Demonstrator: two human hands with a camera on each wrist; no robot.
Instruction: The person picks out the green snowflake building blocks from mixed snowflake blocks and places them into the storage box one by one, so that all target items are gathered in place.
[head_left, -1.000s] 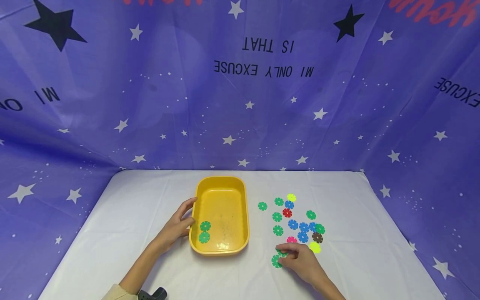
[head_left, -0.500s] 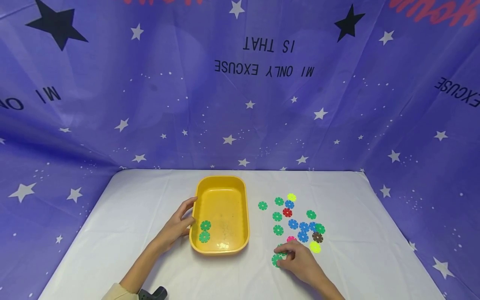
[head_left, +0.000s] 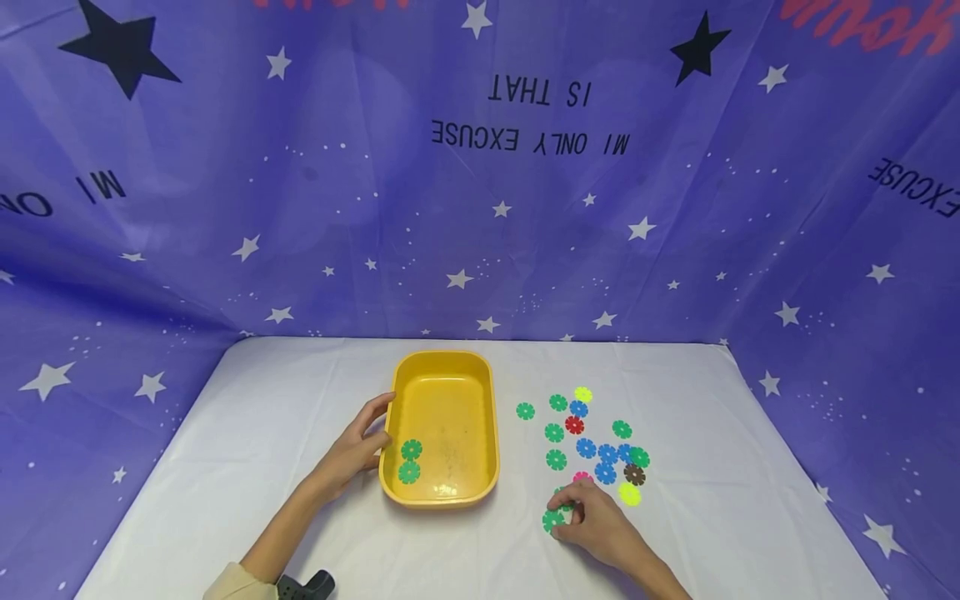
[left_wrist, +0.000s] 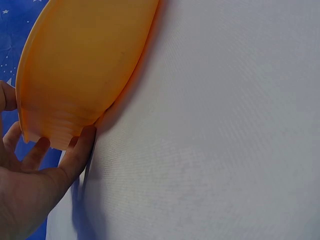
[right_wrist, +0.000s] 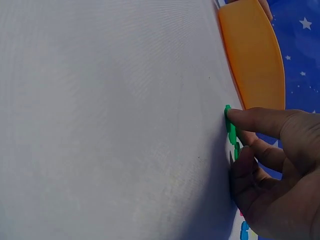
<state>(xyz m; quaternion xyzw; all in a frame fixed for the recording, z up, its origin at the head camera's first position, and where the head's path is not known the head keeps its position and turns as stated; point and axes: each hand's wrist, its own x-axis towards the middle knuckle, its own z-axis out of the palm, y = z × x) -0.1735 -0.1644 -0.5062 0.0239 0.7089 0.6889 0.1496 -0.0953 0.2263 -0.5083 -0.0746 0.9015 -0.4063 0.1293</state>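
My left hand (head_left: 348, 457) holds the left side of a yellow plastic tray (head_left: 495, 433), its fingertips at the rim and against the outer wall; the left wrist view shows this hand (left_wrist: 30, 195) by the tray wall (left_wrist: 95, 60). Two green snowflake discs (head_left: 410, 451) lie inside the tray. To the right, my right hand (head_left: 600, 523) is low over the table, thumb and index finger bent about a green snowflake disc (head_left: 551, 522). Another green disc (head_left: 561, 493) is partly hidden under the fingers. Seen from the right wrist, a fingertip touches the green disc's edge (right_wrist: 231, 127).
Several loose discs lie beyond the right hand, among them a red disc (head_left: 574, 426), a blue disc (head_left: 586, 448), a brown disc (head_left: 634, 475) and a yellow disc (head_left: 630, 494). A purple star-patterned cloth (head_left: 525, 250) rises behind the white table (head_left: 720, 533).
My right hand's thumb and index finger have shifted slightly left and toward the near side, around the near green disc. The left hand keeps its place on the tray.
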